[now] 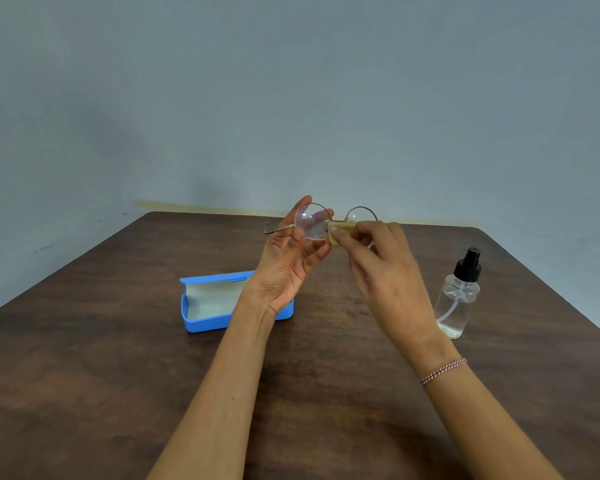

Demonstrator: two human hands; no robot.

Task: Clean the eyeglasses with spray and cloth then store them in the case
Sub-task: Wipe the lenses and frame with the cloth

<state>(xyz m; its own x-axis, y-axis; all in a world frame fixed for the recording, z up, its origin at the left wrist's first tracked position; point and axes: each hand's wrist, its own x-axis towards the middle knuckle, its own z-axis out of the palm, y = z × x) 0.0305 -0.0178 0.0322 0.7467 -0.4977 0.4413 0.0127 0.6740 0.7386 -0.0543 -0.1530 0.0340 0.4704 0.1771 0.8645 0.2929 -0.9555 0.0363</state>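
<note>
The open blue case [205, 308] lies on the table [84, 375] at left, the left hand [286, 271] above it grips the raised eyeglasses [313, 224] by one lens rim, the right hand [387, 271] pinches a yellow cloth [343, 229] at their bridge, and the spray bottle [458, 299] stands upright at right.

Thin rose-toned metal frame and clear, glossy lenses on the eyeglasses [312, 224], small yellow cloth [342, 232] soft and matt, blue case [205, 323] with smooth plastic-looking shell and pale matt lining, spray bottle [457, 301] of clear glossy plastic with black pump, dark wood-grain table [84, 375] with faint sheen, woven thread bracelet [444, 371]
</note>
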